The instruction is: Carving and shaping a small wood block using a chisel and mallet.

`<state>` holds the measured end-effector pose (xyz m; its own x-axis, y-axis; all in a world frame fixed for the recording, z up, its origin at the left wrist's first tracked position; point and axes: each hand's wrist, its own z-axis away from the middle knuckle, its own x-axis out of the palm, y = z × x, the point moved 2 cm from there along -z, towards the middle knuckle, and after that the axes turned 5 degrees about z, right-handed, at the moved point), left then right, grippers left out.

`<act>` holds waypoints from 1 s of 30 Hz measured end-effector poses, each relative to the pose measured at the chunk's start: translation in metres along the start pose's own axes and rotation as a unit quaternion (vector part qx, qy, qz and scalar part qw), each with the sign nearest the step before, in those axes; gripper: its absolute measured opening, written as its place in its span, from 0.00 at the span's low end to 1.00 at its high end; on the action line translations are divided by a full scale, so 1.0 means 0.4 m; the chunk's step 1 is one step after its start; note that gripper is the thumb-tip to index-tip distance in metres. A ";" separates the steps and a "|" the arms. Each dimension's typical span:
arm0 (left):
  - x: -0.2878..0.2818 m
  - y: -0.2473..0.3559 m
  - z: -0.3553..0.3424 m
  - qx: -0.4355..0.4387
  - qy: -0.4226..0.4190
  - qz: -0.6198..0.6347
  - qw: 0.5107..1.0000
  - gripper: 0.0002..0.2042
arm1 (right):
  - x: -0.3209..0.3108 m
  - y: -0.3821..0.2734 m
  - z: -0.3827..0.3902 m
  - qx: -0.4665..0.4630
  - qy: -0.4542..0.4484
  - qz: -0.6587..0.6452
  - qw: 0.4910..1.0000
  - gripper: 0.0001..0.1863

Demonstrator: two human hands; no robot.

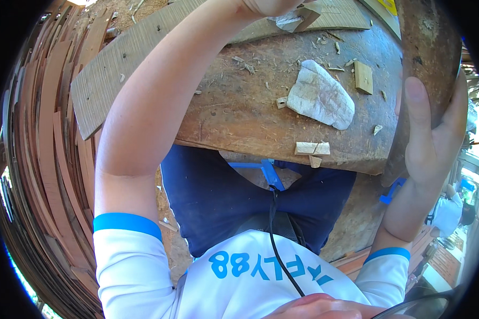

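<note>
My right hand (431, 133) grips a long, broad, dark brown piece (431, 48) by its edges, thumb on the face towards me. The piece stands steeply at the workbench's right end, narrowing at its lower end; its upper end runs out of view. At the top edge my left hand (271, 5) reaches over the bench, its fingers mostly cut off. Just beside it are a small wood block (307, 17) and a crumpled whitish scrap (288, 21); whether it holds either is hidden. A folded, stained whitish piece (322, 95) lies on the worn wooden workbench (234, 114) between my hands.
A grey grooved board (104, 85) extends leftward under my left arm. Wood offcuts (363, 77), thin pieces (312, 149) at the near edge, and shavings litter the bench. Many long planks (48, 106) are stacked at left. Another person (448, 212) is far right. A black cable (274, 223) hangs down my front.
</note>
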<state>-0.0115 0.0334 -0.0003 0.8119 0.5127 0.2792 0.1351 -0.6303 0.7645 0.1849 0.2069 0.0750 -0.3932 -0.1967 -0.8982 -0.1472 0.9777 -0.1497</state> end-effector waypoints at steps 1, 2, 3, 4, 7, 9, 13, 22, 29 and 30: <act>-0.002 -0.002 -0.002 0.001 0.003 0.001 1.000 0.16 | 0.003 -0.008 0.001 -0.002 -0.003 0.001 1.000 0.33; 0.000 0.006 -0.005 0.108 -0.038 -0.074 0.991 0.17 | 0.005 -0.017 0.001 0.010 -0.001 -0.032 0.999 0.34; 0.002 0.011 -0.004 0.213 -0.081 -0.147 0.963 0.17 | 0.003 -0.022 0.003 0.023 0.001 -0.064 0.998 0.35; -0.004 0.008 -0.003 0.214 -0.078 -0.146 0.963 0.17 | 0.000 -0.022 0.005 0.021 -0.001 -0.062 0.998 0.35; 0.020 0.016 -0.007 0.034 -0.064 -0.049 0.996 0.19 | 0.002 -0.007 0.016 0.018 -0.006 -0.015 1.000 0.35; 0.067 0.061 -0.011 -0.194 0.056 -0.151 0.968 0.20 | 0.013 -0.007 0.021 -0.021 0.055 -0.058 0.997 0.32; 0.003 0.025 -0.018 0.068 -0.101 -0.122 0.985 0.19 | 0.009 -0.006 0.016 -0.053 0.060 -0.009 0.997 0.29; -0.026 0.108 -0.017 -0.229 0.140 0.039 0.962 0.15 | 0.041 0.009 -0.013 -0.040 0.052 -0.100 0.993 0.23; -0.086 0.134 0.030 -0.140 -0.089 -0.291 0.942 0.17 | 0.207 0.112 -0.138 0.125 -0.018 -0.007 0.992 0.32; -0.077 0.130 0.025 -0.137 -0.089 -0.290 0.943 0.17 | 0.230 0.140 -0.153 0.060 0.000 0.069 0.996 0.34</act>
<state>-0.0240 -0.0209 0.0248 0.7326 0.6031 -0.3155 0.4543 -0.0880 0.8865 0.0849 0.2388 0.0094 -0.4025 -0.0599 -0.9135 0.0175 0.9972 -0.0731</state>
